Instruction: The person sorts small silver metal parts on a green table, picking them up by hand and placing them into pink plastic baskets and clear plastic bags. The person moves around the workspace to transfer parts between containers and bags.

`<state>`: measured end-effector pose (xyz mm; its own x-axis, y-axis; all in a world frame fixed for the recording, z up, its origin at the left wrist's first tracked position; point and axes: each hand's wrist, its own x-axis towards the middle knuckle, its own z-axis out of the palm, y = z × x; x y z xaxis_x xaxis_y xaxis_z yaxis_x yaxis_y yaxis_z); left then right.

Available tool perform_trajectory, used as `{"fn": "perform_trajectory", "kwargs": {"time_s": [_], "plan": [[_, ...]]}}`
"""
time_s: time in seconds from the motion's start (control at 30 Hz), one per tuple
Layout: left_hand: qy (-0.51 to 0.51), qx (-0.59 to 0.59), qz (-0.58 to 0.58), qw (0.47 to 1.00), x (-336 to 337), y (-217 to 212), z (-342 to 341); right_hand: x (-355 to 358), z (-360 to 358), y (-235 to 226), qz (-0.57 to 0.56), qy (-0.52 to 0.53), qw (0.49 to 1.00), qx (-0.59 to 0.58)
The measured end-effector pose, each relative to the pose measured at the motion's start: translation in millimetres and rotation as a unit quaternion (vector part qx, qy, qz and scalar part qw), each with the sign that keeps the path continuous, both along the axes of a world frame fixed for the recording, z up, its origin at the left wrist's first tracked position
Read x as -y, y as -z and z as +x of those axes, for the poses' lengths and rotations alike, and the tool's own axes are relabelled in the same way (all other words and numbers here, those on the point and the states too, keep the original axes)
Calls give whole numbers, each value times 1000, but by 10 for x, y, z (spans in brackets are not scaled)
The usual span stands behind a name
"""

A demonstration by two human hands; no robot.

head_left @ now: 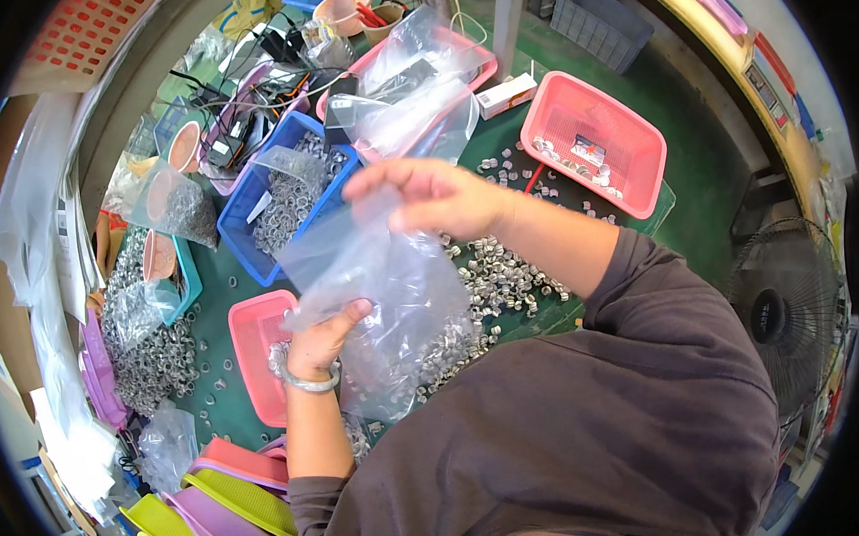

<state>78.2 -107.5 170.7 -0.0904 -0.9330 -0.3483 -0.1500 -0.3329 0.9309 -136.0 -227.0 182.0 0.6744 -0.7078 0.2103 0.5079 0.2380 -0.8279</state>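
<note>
A clear plastic bag (397, 289) hangs between my two hands. My right hand (441, 198) pinches its upper edge between thumb and fingers. Lower down, my left hand (322, 342) grips the bag's left side, thumb on top and fingers partly hidden behind the film. Small silver metal rings (507, 276) lie in a heap beyond and under the bag; whether any are inside it I cannot tell. Left of the bag stands a pink basket (249, 348), close to my left hand. A blue bin (240, 243) full of similar metal rings is behind it.
A pink basket (640, 158) with a few flat pieces sits at the far right. Another pink tray (486, 69) holds plastic bags. More rings (156, 366) pile up at left beside a teal tray (192, 283). Stacked coloured baskets (215, 512) are at lower left, a black fan (772, 315) at right.
</note>
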Motion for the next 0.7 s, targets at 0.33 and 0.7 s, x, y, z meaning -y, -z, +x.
{"fn": "perform_trajectory", "kwargs": {"time_s": [0.33,0.7], "plan": [[-239,-434,58,867,-271,753,411,852,-363,1169,218,431,845,-229],[-164,-544,39,822,10,956,110,-330,-73,508,197,-29,979,52]]}}
